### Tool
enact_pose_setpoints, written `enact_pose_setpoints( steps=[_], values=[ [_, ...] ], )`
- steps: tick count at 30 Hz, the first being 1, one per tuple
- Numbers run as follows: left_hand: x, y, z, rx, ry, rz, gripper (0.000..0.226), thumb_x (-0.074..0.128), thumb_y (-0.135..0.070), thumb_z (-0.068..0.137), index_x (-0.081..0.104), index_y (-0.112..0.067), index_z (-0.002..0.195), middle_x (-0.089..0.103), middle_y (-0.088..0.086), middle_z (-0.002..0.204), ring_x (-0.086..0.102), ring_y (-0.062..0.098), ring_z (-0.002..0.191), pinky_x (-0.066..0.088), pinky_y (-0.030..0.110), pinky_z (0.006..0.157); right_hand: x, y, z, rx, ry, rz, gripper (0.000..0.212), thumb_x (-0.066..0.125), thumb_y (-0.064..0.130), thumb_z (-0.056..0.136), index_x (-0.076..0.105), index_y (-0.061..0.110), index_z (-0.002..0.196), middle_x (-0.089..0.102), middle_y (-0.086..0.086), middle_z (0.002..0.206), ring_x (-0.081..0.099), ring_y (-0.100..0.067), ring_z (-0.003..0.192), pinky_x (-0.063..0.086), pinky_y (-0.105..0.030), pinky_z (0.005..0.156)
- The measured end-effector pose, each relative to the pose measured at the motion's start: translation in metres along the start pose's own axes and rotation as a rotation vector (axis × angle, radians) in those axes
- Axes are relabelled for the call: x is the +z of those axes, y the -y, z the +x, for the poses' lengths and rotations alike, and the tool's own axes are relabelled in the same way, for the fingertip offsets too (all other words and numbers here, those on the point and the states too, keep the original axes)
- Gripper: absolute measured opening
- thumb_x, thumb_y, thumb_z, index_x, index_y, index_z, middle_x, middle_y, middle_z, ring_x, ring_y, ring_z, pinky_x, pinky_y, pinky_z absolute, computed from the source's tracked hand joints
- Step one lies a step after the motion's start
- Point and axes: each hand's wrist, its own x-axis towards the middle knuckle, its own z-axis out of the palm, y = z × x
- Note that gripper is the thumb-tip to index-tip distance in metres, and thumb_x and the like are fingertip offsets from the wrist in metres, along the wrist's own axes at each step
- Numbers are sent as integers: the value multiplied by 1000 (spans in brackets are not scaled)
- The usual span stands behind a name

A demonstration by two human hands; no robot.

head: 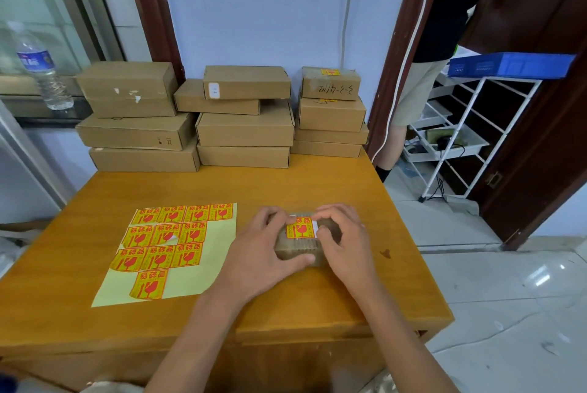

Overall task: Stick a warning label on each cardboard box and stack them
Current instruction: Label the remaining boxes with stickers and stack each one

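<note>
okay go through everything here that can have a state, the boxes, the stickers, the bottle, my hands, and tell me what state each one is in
small box: on the table, gripped by both hands, label on top
label: on the small box, under the fingertips
left hand: grips the small box
right hand: grips the small box
sticker sheet: flat, partly used, several labels left
box stacks: closed; right stack's top box labelled
water bottle: upright, capped

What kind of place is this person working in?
Probably a small office or stockroom used for packing parcels. Stacks of cardboard boxes sit against the wall on a wooden table, a sheet of fragile warning labels lies beside the hands, and a white storage rack stands past the doorway.
</note>
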Motion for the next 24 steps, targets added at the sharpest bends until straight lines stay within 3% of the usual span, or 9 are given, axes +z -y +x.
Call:
enact_pose_setpoints(
  steps=[4,8,12,15,17,21,24],
  values=[
    [-13,3,11,12,102,96,74,73,-72,71,46,-42,132,38,-21,135,55,8,111,52,27,88,1,0,2,1,-8,-20,21,53,23,86,71,25,98,64,16,111,56,-7,117,46,-28,97],
    [-12,8,15,0,97,6,72,78,-68,69,48,-44,130,35,-24,135,54,5,112,50,19,86,1,1,3,-13,-31,-52,20,51,32,95,70,27,99,62,20,111,55,-7,116,46,-26,94],
    [-7,11,9,1,131,-42,71,74,-67,76,41,-48,136,19,-17,155,49,10,128,46,21,99,-7,4,3,40,80,-56,15,58,46,102,67,35,107,56,25,127,45,1,130,45,-32,101],
    [-10,15,3,20,187,76,78,66,-69,82,27,-52,147,4,-10,165,31,17,147,41,30,112,-27,4,7,128,384,-169,50,66,75,82,55,52,124,23,25,154,19,3,142,34,-34,108],
    [-14,16,4,9,190,140,80,62,-71,84,21,-54,151,12,-5,162,27,18,148,37,31,115,-40,1,8,121,494,-270,74,69,84,69,43,62,136,11,27,157,21,-3,143,37,-38,112],
    [-10,17,3,25,160,107,77,60,-70,85,22,-54,149,32,-13,140,39,10,130,41,23,105,-44,-5,5,83,482,-269,78,74,76,73,35,69,140,25,24,145,43,-9,135,49,-37,107],
    [-12,17,7,12,154,-9,74,66,-69,81,25,-62,144,33,-23,131,42,4,125,41,17,98,-41,-7,5,98,416,-189,84,81,63,76,30,73,142,30,27,144,42,-4,134,47,-33,108]
  ],
)
